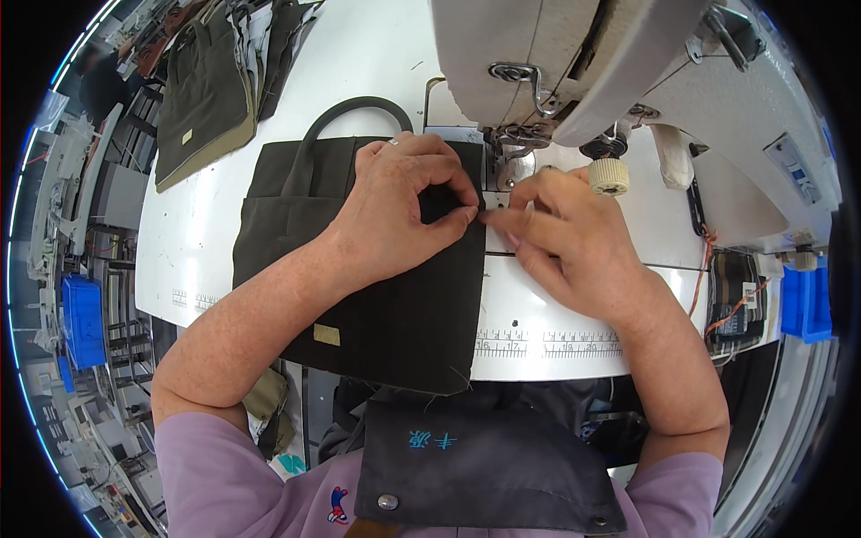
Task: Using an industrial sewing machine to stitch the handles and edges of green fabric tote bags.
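A blue bin (82,321) stands left of the white worktop (206,238) and a second bin (807,309) right, contents unclear. One dark panel (386,318), with one handle (359,105) and one yellowish tag (326,334), lies on the worktop beside the machine (502,45). The left grip (408,193) pinches the panel's right edge; the right grip (574,233) meets it, fingers blurred, whether closed cannot be told. Ruler marks (583,345) line the near side; two blue characters (432,439) mark the apron (502,484).
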`<act>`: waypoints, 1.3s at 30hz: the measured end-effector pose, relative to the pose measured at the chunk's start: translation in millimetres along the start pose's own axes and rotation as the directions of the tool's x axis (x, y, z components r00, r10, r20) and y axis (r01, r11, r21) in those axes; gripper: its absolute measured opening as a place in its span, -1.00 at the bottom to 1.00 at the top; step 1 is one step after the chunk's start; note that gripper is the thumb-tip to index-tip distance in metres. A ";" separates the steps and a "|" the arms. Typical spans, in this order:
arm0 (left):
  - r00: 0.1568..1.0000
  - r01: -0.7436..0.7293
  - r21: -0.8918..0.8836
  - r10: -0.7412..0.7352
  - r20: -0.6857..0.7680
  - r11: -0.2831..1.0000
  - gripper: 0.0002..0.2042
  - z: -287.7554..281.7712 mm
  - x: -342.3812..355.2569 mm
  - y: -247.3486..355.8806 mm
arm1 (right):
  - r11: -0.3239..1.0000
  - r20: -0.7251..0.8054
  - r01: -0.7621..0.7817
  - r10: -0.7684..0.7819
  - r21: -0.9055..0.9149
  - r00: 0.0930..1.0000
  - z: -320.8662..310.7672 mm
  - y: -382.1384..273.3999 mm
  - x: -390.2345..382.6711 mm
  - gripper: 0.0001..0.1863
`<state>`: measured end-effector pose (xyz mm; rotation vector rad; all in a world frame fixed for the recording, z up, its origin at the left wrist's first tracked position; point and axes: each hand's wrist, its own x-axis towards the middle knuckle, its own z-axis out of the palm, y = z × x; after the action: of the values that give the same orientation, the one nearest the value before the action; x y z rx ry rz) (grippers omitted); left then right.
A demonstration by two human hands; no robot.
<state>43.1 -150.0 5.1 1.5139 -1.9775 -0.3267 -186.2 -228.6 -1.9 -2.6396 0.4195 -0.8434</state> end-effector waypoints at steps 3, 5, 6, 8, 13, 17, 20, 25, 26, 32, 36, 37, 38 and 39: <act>1.000 0.022 -0.043 -0.023 -0.018 0.999 -0.90 0.2 3.5 -4.2 | 0.994 0.043 0.083 -0.080 -0.072 0.996 1.0 -0.8 -0.8 -0.76; 1.000 0.001 -0.057 -0.001 -0.005 0.998 -0.90 -0.4 3.0 -5.7 | 0.996 0.071 0.034 -0.028 -0.083 0.997 0.8 -2.5 -0.6 -0.75; 1.000 0.001 -0.056 -0.002 -0.007 0.998 -0.90 -2.5 1.9 -6.2 | 0.996 0.071 0.037 -0.031 -0.083 0.997 0.5 -2.9 -0.3 -0.75; 0.994 0.017 -0.099 -0.006 0.108 0.995 -0.83 -8.5 -1.9 -8.3 | 0.997 0.070 0.022 -0.016 -0.073 0.997 -0.7 -2.7 -0.4 -0.75; 0.966 -0.204 0.165 0.171 0.192 0.965 -0.60 -15.1 -28.1 2.0 | 0.995 0.069 0.026 -0.020 -0.098 0.997 -1.2 -2.3 -1.3 -0.69; 0.977 -0.157 0.197 0.123 0.176 0.968 -0.52 -9.3 -28.6 4.6 | 0.990 0.051 0.045 -0.038 -0.137 0.998 0.5 -2.8 -0.7 -0.64; 0.985 -0.119 0.187 0.092 0.149 0.975 -0.55 -4.3 -24.0 6.4 | 0.985 0.050 0.013 -0.004 -0.174 0.999 -1.3 -4.8 -1.1 -0.64; 0.989 -0.123 0.173 0.107 0.098 0.977 -0.60 2.1 -18.6 3.0 | 0.982 0.073 -0.014 0.028 -0.187 0.997 -0.2 -5.2 -2.0 -0.59; 0.990 -0.129 0.168 0.116 0.085 0.977 -0.61 2.9 -17.1 2.4 | 0.982 0.085 -0.026 0.043 -0.189 0.995 -0.7 -5.1 -2.0 -0.57; 0.990 -0.133 0.171 0.123 0.069 0.976 -0.63 4.1 -14.1 0.7 | 0.967 0.134 -0.070 0.105 -0.244 0.985 -3.1 -7.9 -1.7 -0.56; 0.991 -0.122 0.133 0.113 0.073 0.984 -0.62 0.0 -13.2 0.8 | 0.959 0.147 -0.073 0.117 -0.275 0.982 -3.7 -8.9 -0.7 -0.56; 0.989 -0.136 0.138 0.127 0.074 0.981 -0.61 0.8 -13.4 -0.5 | 0.962 0.125 -0.088 0.123 -0.258 0.984 -3.0 -9.1 -0.1 -0.59; 0.987 -0.150 0.142 0.140 0.075 0.978 -0.60 1.7 -13.9 -2.0 | 0.965 0.104 -0.103 0.131 -0.241 0.986 -2.2 -9.3 -0.1 -0.61; 0.987 -0.150 0.142 0.140 0.074 0.979 -0.60 2.2 -13.6 -3.6 | 0.965 0.105 -0.103 0.131 -0.242 0.986 -1.8 -8.7 -0.1 -0.61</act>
<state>46.7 -138.8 -3.0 1.4532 -2.1907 -0.1731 -185.8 -221.1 3.0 -2.8291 0.6743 -0.6279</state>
